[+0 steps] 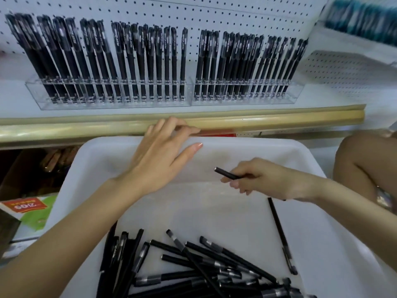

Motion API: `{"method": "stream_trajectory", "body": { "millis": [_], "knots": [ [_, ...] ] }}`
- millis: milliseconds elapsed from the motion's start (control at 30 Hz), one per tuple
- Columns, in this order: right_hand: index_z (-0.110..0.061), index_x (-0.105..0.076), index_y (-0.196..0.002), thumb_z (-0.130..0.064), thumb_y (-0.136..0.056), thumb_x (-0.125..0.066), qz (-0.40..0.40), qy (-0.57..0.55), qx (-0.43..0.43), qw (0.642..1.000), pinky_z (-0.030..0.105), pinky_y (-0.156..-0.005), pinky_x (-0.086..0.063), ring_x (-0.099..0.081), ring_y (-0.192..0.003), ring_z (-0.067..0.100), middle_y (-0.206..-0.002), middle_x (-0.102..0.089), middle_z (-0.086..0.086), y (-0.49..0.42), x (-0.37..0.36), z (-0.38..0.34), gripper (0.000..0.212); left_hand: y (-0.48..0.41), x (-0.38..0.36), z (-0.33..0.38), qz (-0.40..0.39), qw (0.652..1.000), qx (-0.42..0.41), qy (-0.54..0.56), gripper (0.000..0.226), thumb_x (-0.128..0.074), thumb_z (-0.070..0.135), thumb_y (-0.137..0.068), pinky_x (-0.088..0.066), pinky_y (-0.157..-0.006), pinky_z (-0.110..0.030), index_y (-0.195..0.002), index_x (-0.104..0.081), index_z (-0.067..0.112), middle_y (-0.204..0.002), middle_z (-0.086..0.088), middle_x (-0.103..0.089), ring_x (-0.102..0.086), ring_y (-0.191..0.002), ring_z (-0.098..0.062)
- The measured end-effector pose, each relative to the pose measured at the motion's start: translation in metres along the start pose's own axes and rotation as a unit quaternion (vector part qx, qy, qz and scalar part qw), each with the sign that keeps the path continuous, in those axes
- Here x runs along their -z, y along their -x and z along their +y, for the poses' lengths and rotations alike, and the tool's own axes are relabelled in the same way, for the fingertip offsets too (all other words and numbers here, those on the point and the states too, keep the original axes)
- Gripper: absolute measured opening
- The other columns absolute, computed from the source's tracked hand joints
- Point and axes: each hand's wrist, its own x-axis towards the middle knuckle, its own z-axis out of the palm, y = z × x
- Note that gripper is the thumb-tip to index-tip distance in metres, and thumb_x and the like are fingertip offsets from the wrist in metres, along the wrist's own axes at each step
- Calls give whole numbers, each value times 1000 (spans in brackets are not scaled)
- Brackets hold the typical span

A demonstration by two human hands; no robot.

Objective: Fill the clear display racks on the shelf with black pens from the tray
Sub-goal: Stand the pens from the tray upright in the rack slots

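Observation:
Two clear display racks stand side by side on the shelf, the left rack (43, 102) and the right rack (287, 100), both holding several upright black pens (150, 61). Below them a white tray (311, 164) holds a heap of several loose black pens (204, 263) at its near end, and one pen (281, 235) lies apart at the right. My right hand (264, 179) grips a single black pen (225, 174) above the tray's middle, its end pointing up and left. My left hand (163, 153) hovers with relaxed fingers over the tray's far rim, holding nothing.
A beige shelf edge strip (236, 119) runs in front of the racks. White pegboard (236, 16) backs the shelf. A knee (365, 158) is at the right. Boxes and a green and red package (32, 209) sit on the lower left.

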Motion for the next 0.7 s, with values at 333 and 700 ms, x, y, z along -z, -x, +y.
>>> {"method": "stream_trajectory", "body": {
  "millis": [333, 700],
  "knots": [
    [-19, -75, -87, -32, -85, -70, 131, 95, 102, 981, 18, -53, -44, -51, -51, 2, -62, -62, -5, -8, 51, -30, 13, -37, 29, 39, -114, 976, 43, 182, 21, -50, 48, -87, -50, -58, -23, -84, -59, 30, -63, 10, -63, -61, -54, -4],
    [-20, -74, -86, -26, -75, -79, 196, 145, 145, 959, 11, -52, -41, -55, -49, 2, -60, -65, -9, 1, 126, -39, 13, -103, 33, 36, -73, 888, 157, 425, 4, -69, 8, -78, -56, -59, -20, -79, -73, 10, -70, -8, -72, -68, -60, -13]
  ]
}}
